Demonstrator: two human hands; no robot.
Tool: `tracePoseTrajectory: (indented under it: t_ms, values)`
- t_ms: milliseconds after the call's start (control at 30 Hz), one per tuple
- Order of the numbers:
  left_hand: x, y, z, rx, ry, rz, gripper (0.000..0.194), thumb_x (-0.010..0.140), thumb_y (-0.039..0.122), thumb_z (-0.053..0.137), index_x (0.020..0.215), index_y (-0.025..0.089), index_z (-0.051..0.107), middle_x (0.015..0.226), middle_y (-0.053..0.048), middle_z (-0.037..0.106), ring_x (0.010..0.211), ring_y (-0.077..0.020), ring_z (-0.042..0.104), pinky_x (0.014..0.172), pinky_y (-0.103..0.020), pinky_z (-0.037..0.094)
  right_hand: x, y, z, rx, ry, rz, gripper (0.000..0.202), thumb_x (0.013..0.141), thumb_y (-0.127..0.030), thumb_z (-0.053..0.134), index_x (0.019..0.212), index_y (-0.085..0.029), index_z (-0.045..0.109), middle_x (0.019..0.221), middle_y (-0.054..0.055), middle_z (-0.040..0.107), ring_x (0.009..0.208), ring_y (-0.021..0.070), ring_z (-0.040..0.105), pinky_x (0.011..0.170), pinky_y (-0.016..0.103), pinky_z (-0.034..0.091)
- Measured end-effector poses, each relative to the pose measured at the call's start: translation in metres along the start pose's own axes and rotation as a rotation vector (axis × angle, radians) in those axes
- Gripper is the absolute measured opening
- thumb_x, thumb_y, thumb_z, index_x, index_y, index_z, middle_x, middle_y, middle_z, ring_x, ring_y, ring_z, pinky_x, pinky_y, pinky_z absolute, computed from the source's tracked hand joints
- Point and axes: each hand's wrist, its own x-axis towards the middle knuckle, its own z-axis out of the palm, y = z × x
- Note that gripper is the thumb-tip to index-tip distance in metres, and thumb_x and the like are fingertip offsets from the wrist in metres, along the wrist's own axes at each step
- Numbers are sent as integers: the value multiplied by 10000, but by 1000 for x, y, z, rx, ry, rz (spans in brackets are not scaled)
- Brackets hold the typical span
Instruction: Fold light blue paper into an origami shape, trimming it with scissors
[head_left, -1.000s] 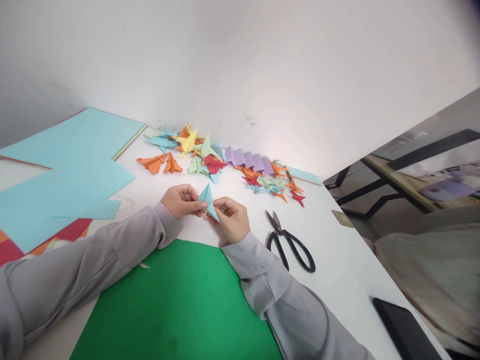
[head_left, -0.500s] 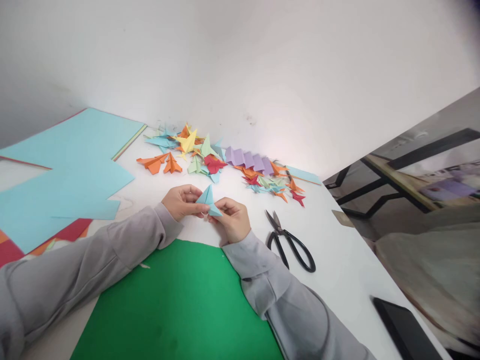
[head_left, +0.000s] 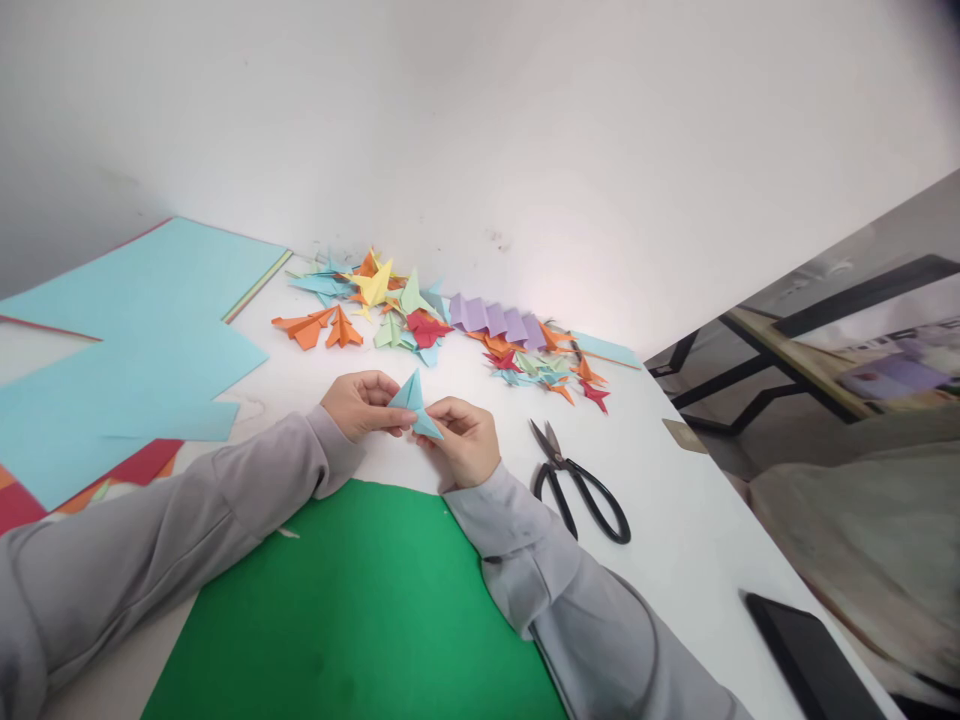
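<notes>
just beyond the green sheet (head_left: 345,610), the blue folded paper (head_left: 414,398) is held between your left hand (head_left: 364,405), pinching its side, and your right hand (head_left: 466,440), gripping its lower flap; both touch it, its long axis running from the far tip toward your right.

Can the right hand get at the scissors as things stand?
Probably yes: the scissors lie on the white table to the right of the right hand, with nothing visible between. That hand holds the folded blue paper, though, so it would likely need to let go first.
</notes>
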Motion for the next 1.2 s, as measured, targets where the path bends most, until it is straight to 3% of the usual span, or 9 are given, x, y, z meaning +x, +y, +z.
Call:
tracePoseTrajectory:
  t_ms: [233,467,833,1200]
  values:
    - [1,-2,-2,5,-10,19,416,414,227,835,680,104,540,513,-9,649,458,-105,590,454,-209,486,-2,1,-6,23,-91,40,314,745,-436,564,617,-165,659,530,18,620,492,125,553,451,237,395]
    - [1,-2,-2,22,-1,27,426,391,203,841,681,103,545,507,-5,647,434,-107,586,435,-206,481,0,2,-4,-49,-73,76,202,645,-362,691,625,-167,642,515,4,630,471,119,549,469,241,409]
    - [0,1,1,-120,-19,-10,436,414,302,836,671,101,547,483,-31,638,460,-137,610,442,-226,501,-1,2,-3,-52,-10,26,222,656,-374,693,609,-164,639,498,-5,615,438,103,532,438,233,411]
    - [-3,3,4,54,44,26,403,377,185,837,659,97,563,532,-15,649,471,-123,601,470,-246,517,-1,2,0,-81,10,60,278,654,-428,681,617,-165,596,487,-12,605,423,100,528,407,228,413]
